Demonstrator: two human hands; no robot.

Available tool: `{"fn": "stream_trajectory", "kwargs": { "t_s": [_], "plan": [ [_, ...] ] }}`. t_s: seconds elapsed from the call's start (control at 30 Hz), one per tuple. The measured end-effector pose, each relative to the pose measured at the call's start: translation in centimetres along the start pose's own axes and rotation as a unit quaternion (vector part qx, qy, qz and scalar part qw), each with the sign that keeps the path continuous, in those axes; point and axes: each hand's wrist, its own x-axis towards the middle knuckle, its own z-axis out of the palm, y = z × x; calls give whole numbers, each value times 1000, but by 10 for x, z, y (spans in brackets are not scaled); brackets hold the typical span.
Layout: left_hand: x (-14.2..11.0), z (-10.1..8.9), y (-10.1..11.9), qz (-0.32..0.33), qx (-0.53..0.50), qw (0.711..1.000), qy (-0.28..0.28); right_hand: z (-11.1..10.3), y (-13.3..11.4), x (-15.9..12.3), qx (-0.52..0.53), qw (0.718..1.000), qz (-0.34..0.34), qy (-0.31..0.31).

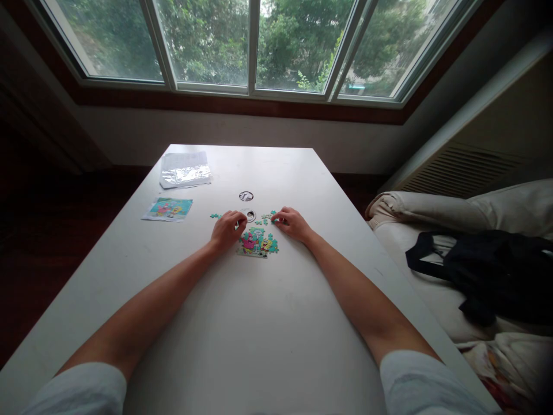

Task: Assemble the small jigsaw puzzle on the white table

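A small, partly built cartoon jigsaw (258, 243) lies on the white table (242, 323) between my two hands. My left hand (227, 229) rests at the puzzle's upper left corner with its fingers curled and pinched on a teal piece. Just beyond the puzzle's upper right, my right hand (292, 222) has its fingertips pressed together on a loose teal piece. Several loose teal pieces (264, 218) lie scattered beyond the puzzle, and one (215, 216) sits apart to the left.
A printed picture card (169, 208) lies at the left. Farther back is a clear plastic bag on paper (185, 169). Two round cable holes (246, 196) are in the tabletop. A black bag (492, 271) lies on a light sofa at the right.
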Motion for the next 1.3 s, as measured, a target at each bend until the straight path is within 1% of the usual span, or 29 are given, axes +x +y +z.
{"fn": "stream_trajectory", "kwargs": {
  "t_s": [0.1, 0.23, 0.4, 0.47, 0.57, 0.7, 0.8, 1.0, 1.1, 1.3],
  "plan": [
    [-1, 0, 2, 3, 3, 1000, -6, 3, 0, -1, -22, 1000, -8, 9],
    [-5, -2, 2, -24, 8, 1000, -8, 6, 0, -2, -48, 999, -19, 15],
    [-18, -3, 3, -51, 6, 999, -3, 7, -5, -7, -92, 995, -17, 29],
    [-25, -2, 4, -48, 13, 999, 2, 7, -8, -8, -108, 993, -13, 41],
    [-37, -2, 6, -26, 27, 999, 6, 7, -12, -9, -123, 991, -2, 57],
    [-55, -6, 11, -5, 32, 999, -16, 7, -14, -8, -134, 988, 10, 71],
    [-61, -9, 14, -1, 29, 999, -30, 6, -13, -9, -133, 989, 3, 67],
    [-58, -11, 16, 13, 23, 996, -88, 5, -7, -11, -102, 993, -3, 61],
    [-59, -12, 18, 3, 38, 993, -114, 4, -5, -10, -81, 995, -1, 55],
    [-58, -16, 18, -32, 71, 989, -124, 0, -9, -10, -65, 997, 3, 50]
  ]
}}
